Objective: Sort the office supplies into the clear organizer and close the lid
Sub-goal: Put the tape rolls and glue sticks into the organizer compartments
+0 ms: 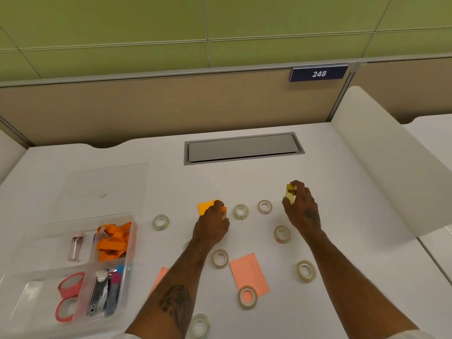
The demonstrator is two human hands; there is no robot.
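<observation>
Digits "248" in white on a dark blue plate (318, 73) are the only readable writing, fixed to the tan partition at about one o'clock from the desk's middle.

Right hand (302, 211) is raised off the white desk (171, 182) at two o'clock, thumb and fingers pinched shut around a small yellow block (291, 194), apparently a pad of sticky notes held on edge. Left hand (212, 226) sits near the centre, fingers curled down onto an orange sticky-note pad (206, 206) lying flat at its twelve o'clock; the fingertips press on the pad's near right corner, though whether they grip it cannot be told.

Clear organizer (73, 270) lies at eight o'clock, its transparent lid (105, 184) lying open just beyond it. Inside: orange ribbon (113, 243) in the far right compartment, a stapler (99, 292) below it, two red tape rolls (69, 297) in the near left, a small pinkish bottle (75, 248) in the far left.

Clear tape rolls (241, 211) are scattered around both hands. A salmon card (248, 271) lies at five o'clock, one roll (247, 297) overlapping its near edge.
</observation>
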